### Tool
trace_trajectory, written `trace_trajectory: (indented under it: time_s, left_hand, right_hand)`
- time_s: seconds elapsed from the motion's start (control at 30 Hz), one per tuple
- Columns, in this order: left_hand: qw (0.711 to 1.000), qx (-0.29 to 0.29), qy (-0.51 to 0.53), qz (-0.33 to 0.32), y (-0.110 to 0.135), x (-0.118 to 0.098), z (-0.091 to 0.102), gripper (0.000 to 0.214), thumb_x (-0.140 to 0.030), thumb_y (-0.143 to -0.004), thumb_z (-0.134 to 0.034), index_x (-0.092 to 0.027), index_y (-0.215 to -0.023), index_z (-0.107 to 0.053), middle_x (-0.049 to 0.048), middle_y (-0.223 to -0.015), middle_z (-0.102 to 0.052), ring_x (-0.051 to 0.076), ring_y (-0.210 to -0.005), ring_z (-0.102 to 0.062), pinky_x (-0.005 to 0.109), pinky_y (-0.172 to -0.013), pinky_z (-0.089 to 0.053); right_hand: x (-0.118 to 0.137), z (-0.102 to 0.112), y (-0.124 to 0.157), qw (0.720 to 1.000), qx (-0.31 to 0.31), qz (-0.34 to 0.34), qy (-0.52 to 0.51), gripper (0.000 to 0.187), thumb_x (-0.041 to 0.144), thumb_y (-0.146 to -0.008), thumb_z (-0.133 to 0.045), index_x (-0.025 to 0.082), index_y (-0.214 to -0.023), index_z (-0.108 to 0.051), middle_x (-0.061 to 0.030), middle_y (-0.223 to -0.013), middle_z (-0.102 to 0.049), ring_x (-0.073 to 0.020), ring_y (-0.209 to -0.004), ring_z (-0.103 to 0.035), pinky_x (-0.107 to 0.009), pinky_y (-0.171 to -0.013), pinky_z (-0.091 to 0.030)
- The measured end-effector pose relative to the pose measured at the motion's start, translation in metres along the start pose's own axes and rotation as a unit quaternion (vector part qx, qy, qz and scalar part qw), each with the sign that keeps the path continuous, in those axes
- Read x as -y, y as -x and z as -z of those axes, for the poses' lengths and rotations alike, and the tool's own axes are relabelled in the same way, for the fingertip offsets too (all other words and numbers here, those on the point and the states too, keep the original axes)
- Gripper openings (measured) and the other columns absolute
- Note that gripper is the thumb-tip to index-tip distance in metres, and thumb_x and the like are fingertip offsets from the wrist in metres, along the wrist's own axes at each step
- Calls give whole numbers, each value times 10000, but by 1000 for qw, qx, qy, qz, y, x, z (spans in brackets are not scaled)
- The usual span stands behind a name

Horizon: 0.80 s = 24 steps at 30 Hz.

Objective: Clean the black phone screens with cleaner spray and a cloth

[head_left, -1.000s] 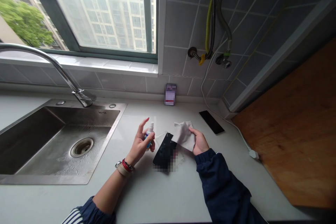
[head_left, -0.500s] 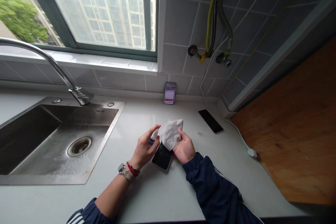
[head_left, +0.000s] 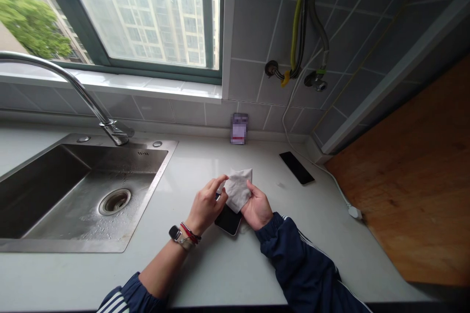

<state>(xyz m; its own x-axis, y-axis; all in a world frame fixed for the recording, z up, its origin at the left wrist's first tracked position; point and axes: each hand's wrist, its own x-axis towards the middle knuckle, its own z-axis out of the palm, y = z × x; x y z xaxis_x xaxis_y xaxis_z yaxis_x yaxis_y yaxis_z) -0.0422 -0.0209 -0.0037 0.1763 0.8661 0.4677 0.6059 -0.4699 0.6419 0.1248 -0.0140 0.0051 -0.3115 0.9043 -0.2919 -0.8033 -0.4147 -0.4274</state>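
My left hand [head_left: 206,205] is closed around a small spray bottle [head_left: 220,188], mostly hidden by the fingers; a bit of white and dark blue shows. Its index finger reaches over the bottle's top, close to the edge of a white cloth [head_left: 238,190]. That cloth lies spread over the fingers of my right hand [head_left: 259,207], with the thumb pressed on its near side. Below both hands, a dark-screened phone [head_left: 228,221] lies on the counter, its upper part covered from view by the cloth and fingers.
A second phone [head_left: 296,167] lies screen up at the right, near a white cable with a plug [head_left: 354,212]. Against the back wall leans a blurred-out upright device [head_left: 239,129]. The steel sink [head_left: 147,195] and faucet [head_left: 88,98] are on the left; a wooden panel [head_left: 411,181] borders the right.
My left hand has turned and shifted slightly right toward the cloth, so less of the bottle shows. The cloth's upper corner has moved a little left. Both phones stay on the counter.
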Motion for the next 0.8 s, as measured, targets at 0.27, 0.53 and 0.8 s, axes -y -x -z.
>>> trace_trajectory:
  time_s: [0.27,0.53,0.8]
  left_hand:
    - [998,-23,-62,8,-3,7,7,453,-239,-1005,-454,-276,-1456,-480,51,-1030,-663,161,-769,-642,287,-741,-519]
    - [996,2,-79,34,-1,7,8,358,-228,-991,-466,-265,-1338,-547,52,-1115,-692,125,-606,-567,275,-639,-463]
    - [990,-112,-11,90,-8,33,13,593,-287,-991,-483,-260,-1561,-322,129,-1333,-618,236,-1052,-662,370,-885,-524]
  right_hand:
    - [2,2,1,1000,-8,4,11,322,257,-979,-528,117,-1233,-667,-122,-1141,-767,-260,-1134,-712,-466,-1017,-568]
    - [2,3,4,999,-17,-31,9,338,252,-1008,-493,50,-1218,-664,-151,-1081,-775,-250,-1122,-721,-407,-1026,-558]
    - [8,4,3,1000,-25,-7,-4,295,237,-973,-539,99,-1198,-669,-131,-1114,-769,-247,-1075,-737,-428,-997,-583]
